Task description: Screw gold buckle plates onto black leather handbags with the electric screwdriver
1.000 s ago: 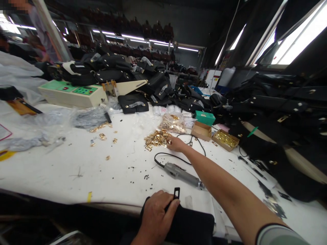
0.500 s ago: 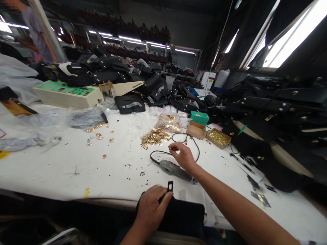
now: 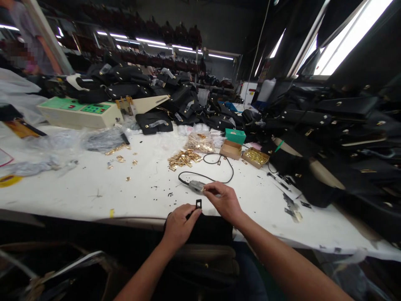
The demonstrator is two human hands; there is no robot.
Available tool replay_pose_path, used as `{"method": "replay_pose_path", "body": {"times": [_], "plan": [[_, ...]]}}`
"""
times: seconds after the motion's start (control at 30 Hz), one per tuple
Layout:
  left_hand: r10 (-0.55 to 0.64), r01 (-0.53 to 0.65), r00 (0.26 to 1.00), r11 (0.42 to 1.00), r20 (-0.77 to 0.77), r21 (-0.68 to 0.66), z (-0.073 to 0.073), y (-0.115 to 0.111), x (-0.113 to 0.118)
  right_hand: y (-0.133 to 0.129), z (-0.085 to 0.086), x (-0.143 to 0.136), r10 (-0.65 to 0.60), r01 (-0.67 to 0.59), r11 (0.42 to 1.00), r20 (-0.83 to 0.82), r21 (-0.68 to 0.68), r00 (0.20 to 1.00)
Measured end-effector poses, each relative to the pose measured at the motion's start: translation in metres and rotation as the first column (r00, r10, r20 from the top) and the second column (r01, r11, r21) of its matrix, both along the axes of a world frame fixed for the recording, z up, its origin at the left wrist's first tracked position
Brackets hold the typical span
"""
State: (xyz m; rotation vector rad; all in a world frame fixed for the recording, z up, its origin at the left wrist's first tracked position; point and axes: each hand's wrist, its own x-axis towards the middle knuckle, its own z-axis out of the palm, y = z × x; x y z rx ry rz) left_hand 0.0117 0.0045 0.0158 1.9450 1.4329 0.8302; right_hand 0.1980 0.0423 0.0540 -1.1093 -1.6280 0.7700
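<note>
At the table (image 3: 87, 184) edge, left hand (image 3: 180, 224) grips black panel (image 3: 216, 229), thumb uppermost. Right hand (image 3: 228, 201), fingers curled, pinches small fitting (image 3: 204, 189) near tool (image 3: 194, 185).

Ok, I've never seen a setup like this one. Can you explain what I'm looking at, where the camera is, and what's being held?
There is no robot here: these are a person's bare hands, seen from a camera worn on that person's head, looking forward and down. The left hand grips a black item at the table's near edge, with a slotted black tab upright by the thumb. The right hand pinches a small piece, too small to identify. On the white table lie a corded grey tool, gold-coloured metal pieces and open cardboard boxes.
</note>
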Motion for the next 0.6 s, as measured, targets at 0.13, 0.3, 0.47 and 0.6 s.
{"method": "replay_pose_path", "body": {"times": [0.13, 0.3, 0.47, 0.6], "plan": [[-0.003, 0.003, 0.999, 1.000, 0.038, -0.013, 0.007, -0.004, 0.003, -0.010, 0.001, 0.001, 0.041, -0.066, 0.945, -0.085, -0.321, 0.996], [0.032, -0.030, 0.999, 0.999, 0.033, -0.044, 0.008, -0.006, 0.005, -0.016, 0.005, 0.000, 0.082, -0.082, 0.923, -0.016, -0.375, 0.997], [0.095, -0.093, 0.993, 0.995, 0.075, -0.041, 0.005, -0.006, 0.006, -0.019, 0.009, -0.002, 0.097, -0.073, 0.950, 0.065, -0.304, 0.993], [0.167, -0.163, 0.975, 0.986, 0.145, -0.039, 0.002, -0.004, 0.008, -0.021, 0.011, -0.002, 0.097, -0.063, 0.960, 0.113, -0.272, 0.989]]}}
